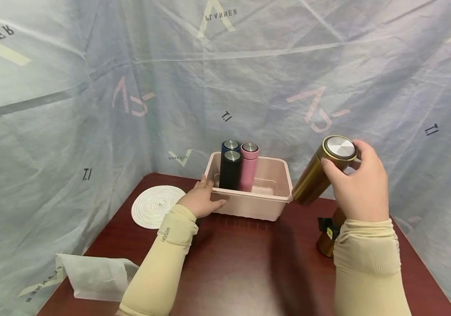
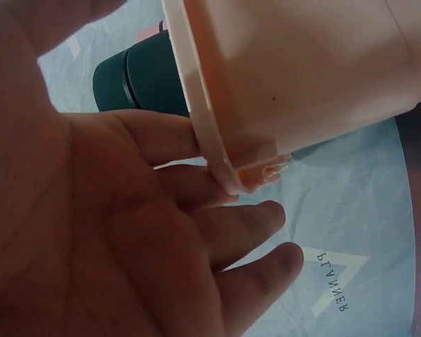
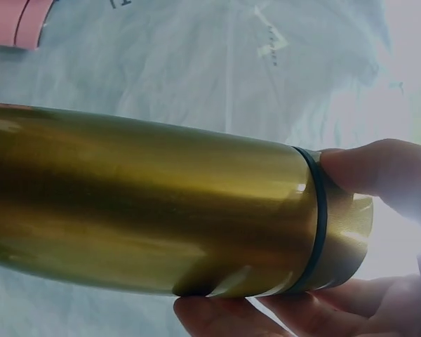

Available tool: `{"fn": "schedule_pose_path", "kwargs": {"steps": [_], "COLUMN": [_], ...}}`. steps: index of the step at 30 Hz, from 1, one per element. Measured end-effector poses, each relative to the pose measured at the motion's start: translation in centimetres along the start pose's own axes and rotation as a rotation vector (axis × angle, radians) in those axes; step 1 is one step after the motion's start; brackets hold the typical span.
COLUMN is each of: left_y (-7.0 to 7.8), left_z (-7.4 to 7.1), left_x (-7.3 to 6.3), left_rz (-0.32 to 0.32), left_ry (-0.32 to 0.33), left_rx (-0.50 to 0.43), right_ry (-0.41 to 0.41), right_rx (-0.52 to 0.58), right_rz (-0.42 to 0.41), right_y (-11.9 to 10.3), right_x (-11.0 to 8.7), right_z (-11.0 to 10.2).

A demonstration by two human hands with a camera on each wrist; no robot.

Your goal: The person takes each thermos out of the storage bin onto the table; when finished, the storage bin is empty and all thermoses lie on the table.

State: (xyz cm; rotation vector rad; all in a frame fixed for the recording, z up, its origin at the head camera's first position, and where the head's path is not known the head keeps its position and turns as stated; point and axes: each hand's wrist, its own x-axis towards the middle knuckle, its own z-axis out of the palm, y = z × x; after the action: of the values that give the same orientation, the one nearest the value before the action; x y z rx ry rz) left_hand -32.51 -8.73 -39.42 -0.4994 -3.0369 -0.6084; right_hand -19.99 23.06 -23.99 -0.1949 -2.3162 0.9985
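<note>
Flipped black capitals spelling PLANNER repeat on the hanging sheet (image 1: 265, 83), set by pale yellow angular marks (image 1: 206, 17); the left wrist view shows one too. "T.I" stands on the sheet in three places. Large pink letter-like strokes (image 1: 315, 107) there are unclear. The left sleeve (image 1: 179, 221) bears small dark lettering, hard to decipher.
</note>
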Motion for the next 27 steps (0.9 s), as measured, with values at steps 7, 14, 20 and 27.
{"fn": "schedule_pose_path", "kwargs": {"steps": [7,14,20,27], "left_y": [-0.1,-0.1,0.1,0.1], "left_z": [-0.1,-0.1,-0.2,-0.3], "left_x": [0.2,0.1,0.0,0.1], "left_rz": [0.010,0.022,0.028,0.028], "left_ry": [0.000,0.013,0.013,0.008], "left_rx": [0.010,0.017,0.021,0.013], "right_ry": [-0.052,-0.134,-0.199,-0.235], "right_rx": [-0.044,-0.065,-0.080,-0.107], "right_rz": [-0.006,0.006,0.020,0.054], "right_y": [2.3,5.3,7.5,9.0], "right_x": [-1.2,-1.5,-1.8,-2.2], "right_z": [0.3,2.9,4.8,6.2]}}
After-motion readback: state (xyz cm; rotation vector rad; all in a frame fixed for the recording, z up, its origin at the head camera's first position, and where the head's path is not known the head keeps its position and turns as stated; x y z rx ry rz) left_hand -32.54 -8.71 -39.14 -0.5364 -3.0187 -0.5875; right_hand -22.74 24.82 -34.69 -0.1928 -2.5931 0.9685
